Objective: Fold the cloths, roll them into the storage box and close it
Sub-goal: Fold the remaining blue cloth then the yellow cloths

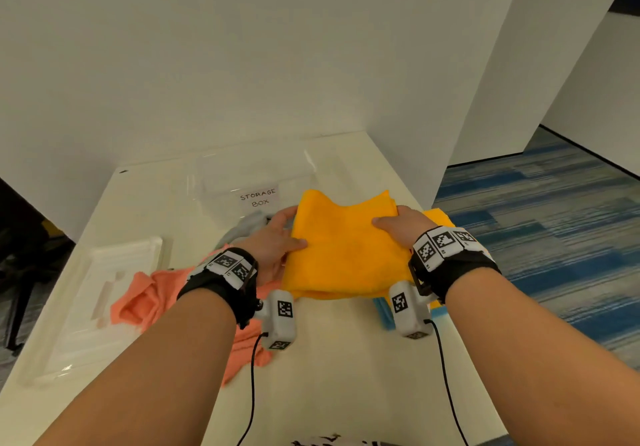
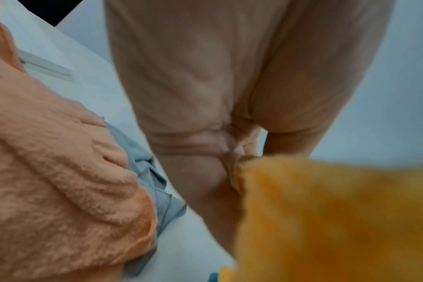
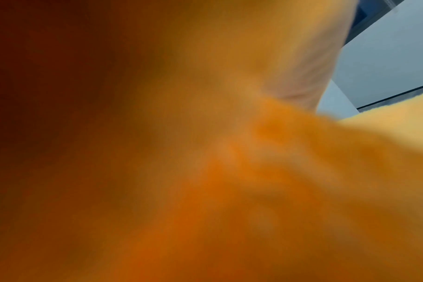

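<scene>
in the head view the left hand [image 1: 277,237] and the right hand [image 1: 401,225] each grip one side of the folded orange cloth [image 1: 346,248], thumbs on top and fingers under, above the table [image 1: 346,359]. the clear storage box [image 1: 256,182] stands just behind; its paper label reads "storage box". its lid [image 1: 104,293] lies at the left. if one hand pulls harder, i think the fold can slip open, and the loose peach cloth [image 1: 145,300] beside could be dragged along.

in the left wrist view the fingers [image 2: 205,190] pinch the orange edge; no writing.

the right wrist view is blurred orange, so the grip there i cannot tell.
</scene>
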`<state>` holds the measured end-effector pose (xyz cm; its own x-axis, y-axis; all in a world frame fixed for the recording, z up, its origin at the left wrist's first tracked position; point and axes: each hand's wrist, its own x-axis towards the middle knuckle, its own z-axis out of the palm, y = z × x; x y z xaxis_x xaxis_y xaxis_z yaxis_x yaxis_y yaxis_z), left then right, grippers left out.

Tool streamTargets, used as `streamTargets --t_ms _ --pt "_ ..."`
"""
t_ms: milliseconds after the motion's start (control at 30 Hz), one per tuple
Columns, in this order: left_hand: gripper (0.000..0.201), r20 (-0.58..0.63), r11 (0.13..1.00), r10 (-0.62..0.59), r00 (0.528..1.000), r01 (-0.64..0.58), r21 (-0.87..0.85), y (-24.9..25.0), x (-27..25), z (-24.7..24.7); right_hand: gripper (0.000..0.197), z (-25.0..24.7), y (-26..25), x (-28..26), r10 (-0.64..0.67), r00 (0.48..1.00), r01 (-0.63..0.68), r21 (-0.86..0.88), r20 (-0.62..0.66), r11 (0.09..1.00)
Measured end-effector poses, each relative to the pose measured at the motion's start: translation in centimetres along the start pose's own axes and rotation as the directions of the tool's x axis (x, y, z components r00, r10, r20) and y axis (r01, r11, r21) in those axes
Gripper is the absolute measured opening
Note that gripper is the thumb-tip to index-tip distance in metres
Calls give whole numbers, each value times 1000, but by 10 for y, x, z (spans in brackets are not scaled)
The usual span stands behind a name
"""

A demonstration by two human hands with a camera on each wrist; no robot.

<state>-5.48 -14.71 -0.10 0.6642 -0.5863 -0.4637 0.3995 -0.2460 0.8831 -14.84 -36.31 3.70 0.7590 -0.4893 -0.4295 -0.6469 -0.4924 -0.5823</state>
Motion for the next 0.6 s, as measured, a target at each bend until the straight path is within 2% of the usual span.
streamTargets --t_ms 100,267,333,433,500,600 --pt "71 -15 990 -14 1000 16 138 2 15 24 59 -17 17 10 23 999 -22 -55 29 998" --pt "74 -74 958 26 997 -4 288 6 31 60 46 -37 38 19 34 999 -30 -118 31 993" --pt "75 -73 961 43 996 -21 277 6 36 72 41 -46 44 21 8 1000 -8 -135 -1 991" --pt "69 -101 995 26 995 -16 95 9 44 88 34 -58 51 24 -65 990 57 -63 -123 996" --pt "73 -86 999 -37 996 38 7 8 48 99 36 -64 57 25 -83 978 84 -5 -193 996" --pt "83 -68 981 -176 982 180 73 1 47 109 50 -65 67 23 -12 990 13 7 -139 1000"
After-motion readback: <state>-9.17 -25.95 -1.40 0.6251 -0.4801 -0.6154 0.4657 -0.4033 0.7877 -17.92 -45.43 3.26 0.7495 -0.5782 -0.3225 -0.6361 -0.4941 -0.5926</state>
